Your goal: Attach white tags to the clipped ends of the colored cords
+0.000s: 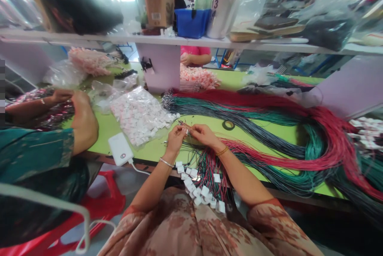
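Observation:
My left hand point(176, 139) is closed in a pinch at a small white plastic connector point(187, 132) above the table's front edge. Close beside it, my right hand point(204, 134) also pinches, with thin wire ends showing at its fingertips; exactly which wire it grips is too small to tell. Below my hands, a bunch of red, green and black wires with white connectors point(204, 191) on their ends hangs over the edge towards my lap. Long red wires point(263, 102), green wires point(314, 140) and black wires point(269, 138) loop across the table to the right.
A clear bag of white connectors point(140, 116) lies left of my hands, near a white power bank point(120, 149) with a cable. Black tape point(228, 124) rests by the wires. A co-worker's arm point(85, 122) is at left; another person point(196, 55) sits opposite. Overhead runs a loaded shelf point(119, 39).

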Demonstrator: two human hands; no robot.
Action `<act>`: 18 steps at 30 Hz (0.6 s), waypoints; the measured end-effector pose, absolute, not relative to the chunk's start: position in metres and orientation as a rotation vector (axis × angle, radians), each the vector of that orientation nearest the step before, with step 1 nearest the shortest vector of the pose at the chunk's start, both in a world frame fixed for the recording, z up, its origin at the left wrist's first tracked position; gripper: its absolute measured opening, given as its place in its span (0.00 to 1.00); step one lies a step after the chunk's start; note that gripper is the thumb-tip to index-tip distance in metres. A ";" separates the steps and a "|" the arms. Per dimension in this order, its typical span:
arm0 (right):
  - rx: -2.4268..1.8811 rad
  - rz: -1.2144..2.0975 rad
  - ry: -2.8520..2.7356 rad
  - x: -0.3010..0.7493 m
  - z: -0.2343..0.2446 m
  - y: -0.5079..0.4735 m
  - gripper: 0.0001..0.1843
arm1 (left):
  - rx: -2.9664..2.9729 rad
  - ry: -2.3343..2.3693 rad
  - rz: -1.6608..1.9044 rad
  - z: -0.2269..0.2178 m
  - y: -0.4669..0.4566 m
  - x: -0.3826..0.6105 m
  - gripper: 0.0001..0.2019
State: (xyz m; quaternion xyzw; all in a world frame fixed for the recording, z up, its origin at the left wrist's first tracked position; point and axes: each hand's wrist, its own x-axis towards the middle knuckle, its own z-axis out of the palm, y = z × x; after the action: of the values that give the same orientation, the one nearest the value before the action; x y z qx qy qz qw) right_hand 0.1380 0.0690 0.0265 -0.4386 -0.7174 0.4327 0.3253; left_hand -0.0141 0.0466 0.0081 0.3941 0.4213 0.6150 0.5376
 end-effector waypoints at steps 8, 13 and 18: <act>-1.112 1.181 -1.841 0.136 0.022 0.068 0.16 | 1.032 1.123 1.466 0.015 0.041 -0.017 0.10; -1.082 1.447 -1.652 0.140 0.033 0.071 0.21 | 1.842 0.833 1.362 0.040 -0.005 0.006 0.02; -1.219 0.924 -2.297 0.120 0.020 0.049 0.15 | 2.585 0.166 0.729 0.036 -0.043 0.042 0.10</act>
State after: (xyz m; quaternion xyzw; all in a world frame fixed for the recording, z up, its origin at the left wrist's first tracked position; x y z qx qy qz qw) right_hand 0.1200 0.0486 0.0202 -0.4337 -0.8172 0.3288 0.1898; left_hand 0.0422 -0.0433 0.0364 0.9363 0.0602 0.2640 0.2234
